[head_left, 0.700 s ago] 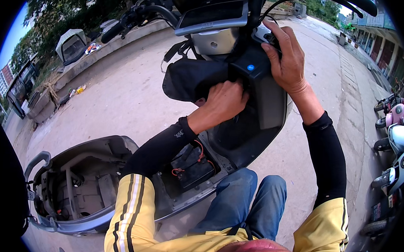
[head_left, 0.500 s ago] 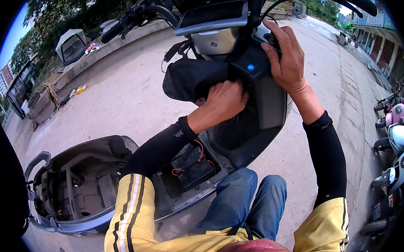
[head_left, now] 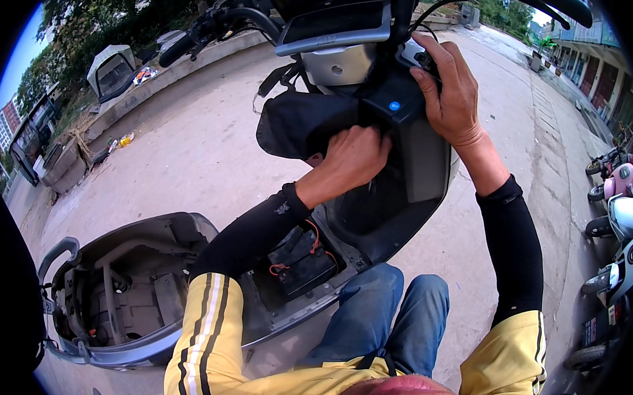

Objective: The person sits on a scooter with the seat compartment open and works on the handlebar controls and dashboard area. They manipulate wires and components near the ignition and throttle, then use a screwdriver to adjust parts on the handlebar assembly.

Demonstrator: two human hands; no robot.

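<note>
An electric scooter stands before me, its black plastic front panel [head_left: 416, 163] loosened-looking at the upper right edge beside a silver part [head_left: 410, 53]. My right hand [head_left: 454, 94] wraps round that upper right edge, thumb on the near face and fingers over the far side. Curled against the panel's left side is my left hand [head_left: 353, 156]; its fingertips are hidden, and I cannot see what they hold. A black cloth bag [head_left: 302, 124] hangs just left of it. Above sits a silver headlight-like housing [head_left: 338, 64] below the display [head_left: 334, 27].
Below my left forearm, a battery [head_left: 305, 268] with orange wires lies in the scooter's open floor compartment. The rear body [head_left: 129, 295] is uncovered, showing its frame. Handlebars [head_left: 233, 21] reach across the top. Parked scooters [head_left: 620, 213] line the right side; a concrete kerb [head_left: 131, 105] runs at left.
Hardly anything differs. The front panel and both hands have shifted very slightly to the right, with the same grips kept.
</note>
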